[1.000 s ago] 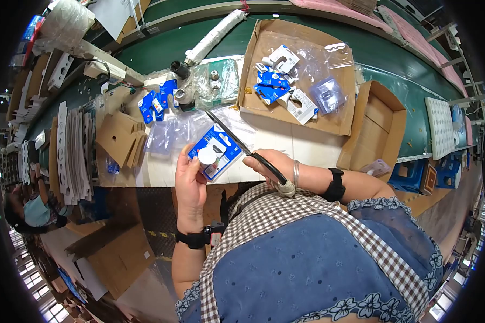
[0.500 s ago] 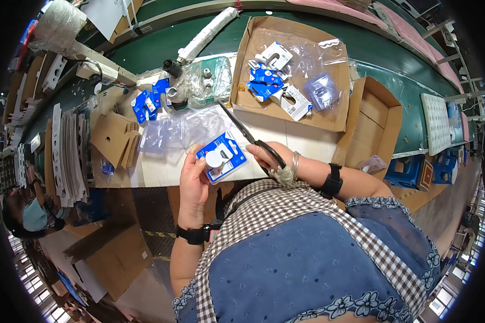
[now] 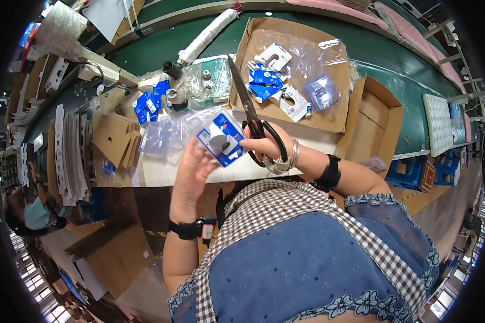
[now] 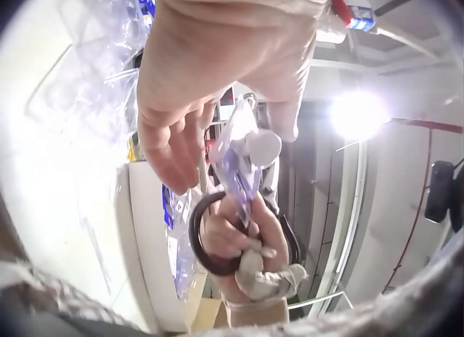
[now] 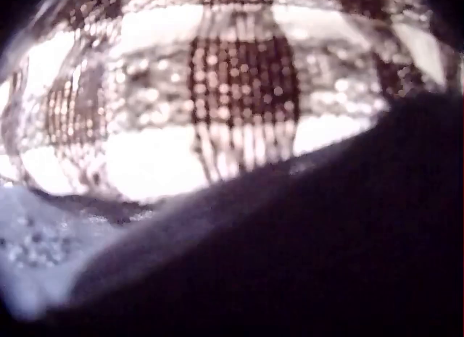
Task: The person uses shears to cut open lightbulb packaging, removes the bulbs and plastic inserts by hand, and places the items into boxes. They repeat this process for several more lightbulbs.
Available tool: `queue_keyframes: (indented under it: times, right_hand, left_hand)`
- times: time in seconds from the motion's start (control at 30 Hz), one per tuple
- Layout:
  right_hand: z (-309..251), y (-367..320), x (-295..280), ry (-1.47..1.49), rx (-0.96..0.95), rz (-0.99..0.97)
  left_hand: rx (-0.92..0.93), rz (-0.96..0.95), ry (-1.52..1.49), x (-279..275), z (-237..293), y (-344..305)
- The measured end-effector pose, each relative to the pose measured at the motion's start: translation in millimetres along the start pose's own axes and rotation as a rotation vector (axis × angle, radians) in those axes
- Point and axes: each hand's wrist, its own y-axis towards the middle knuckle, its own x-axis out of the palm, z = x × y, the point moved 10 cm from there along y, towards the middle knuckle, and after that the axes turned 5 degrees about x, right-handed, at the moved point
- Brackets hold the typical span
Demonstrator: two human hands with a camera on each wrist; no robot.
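A blue blister pack (image 3: 230,128) with a round white piece in its clear front is tilted in the air over the table's near edge. My right hand (image 3: 269,146) pinches its right edge between thumb and fingers. That same hand carries black-handled scissors (image 3: 242,92), blades pointing away toward the back. On the pack's left side, my left hand (image 3: 191,171) has its fingers loosely spread. In the left wrist view, its thumb and fingers stand apart on either side of the blister pack (image 4: 235,159). The right wrist view shows only checked apron cloth (image 5: 243,83) and a dark shape.
A cardboard box (image 3: 320,125) holding blue and white cards and clear plastic stands behind the hands. A smaller carton (image 3: 380,121) is to its right. Clear blister shells (image 3: 159,134), blue packs (image 3: 145,105) and brown cardboard pieces (image 3: 110,134) lie left.
The left hand has let go of the pack and drawn slightly away. The right hand has moved in to pinch the pack, and the scissors have swung more upright.
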Motion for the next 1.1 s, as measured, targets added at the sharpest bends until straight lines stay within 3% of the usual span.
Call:
queue_keyframes:
  times: [0.03, 0.1, 0.13, 0.2, 0.37, 0.5, 0.57, 1.1]
  right_hand:
    - [-2, 2, 2, 0.001, -0.002, -0.002]
    - [-6, 5, 12, -0.035, -0.001, -0.055]
    - [-10, 9, 13, -0.135, -0.060, -0.035]
    - [-6, 7, 20, -0.151, 0.011, -0.075]
    - [3, -2, 17, -0.308, 0.016, -0.178]
    - [22, -11, 21, -0.542, 0.116, -0.218]
    - [7, -16, 27, -0.702, 0.045, -0.212]
    - [13, -14, 37, -0.752, -0.018, -0.256]
  left_hand:
    - [-0.073, -0.058, -0.019, 10, -13, -4]
    - [-0.053, -0.047, -0.003, 4, -28, -5]
    - [-0.024, 0.014, -0.067, -5, -30, 0]
    - [0.056, 0.122, -0.199, -18, -21, 5]
    - [0.202, 0.365, -0.204, -54, 12, -10]
    - [0.284, 0.386, -0.267, -63, 22, -11]
    - [0.317, 0.404, -0.287, -64, 23, -9]
    - [0.318, 0.426, -0.252, -50, 29, -5]
